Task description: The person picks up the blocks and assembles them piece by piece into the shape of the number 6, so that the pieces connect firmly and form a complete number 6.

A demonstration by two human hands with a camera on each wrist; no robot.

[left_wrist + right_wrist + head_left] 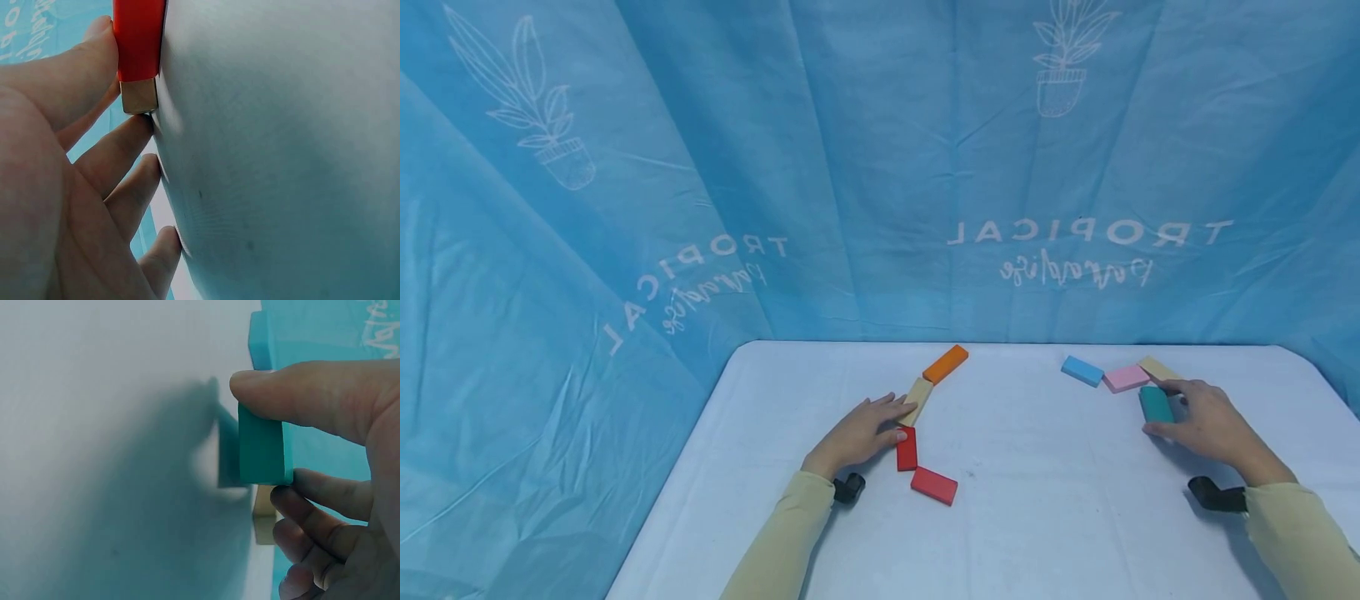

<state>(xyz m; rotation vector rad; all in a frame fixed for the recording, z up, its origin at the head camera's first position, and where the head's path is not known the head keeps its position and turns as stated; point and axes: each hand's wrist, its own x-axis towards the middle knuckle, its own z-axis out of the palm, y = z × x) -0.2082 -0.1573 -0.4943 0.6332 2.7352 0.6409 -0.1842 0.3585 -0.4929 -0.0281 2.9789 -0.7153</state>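
Note:
In the head view my left hand [863, 429] lies with spread fingers over a beige block [919, 400], its thumb on a red block [907, 450]. The left wrist view shows the thumb against the red block [139, 40] and a fingertip at the beige block's end [139, 95]. My right hand [1206, 421] pinches a green block [1156, 405] between thumb and fingers. From the right wrist, the green block [262, 447] appears held off the table, its shadow beside it, with a beige block [264, 515] behind.
An orange block [946, 364] touches the beige one's far end; a second red block [934, 486] sits nearest the front. On the right lie a blue block [1082, 371], a pink block [1126, 378] and another beige block [1159, 367]. A blue curtain [895, 167] stands behind the white table [1030, 517].

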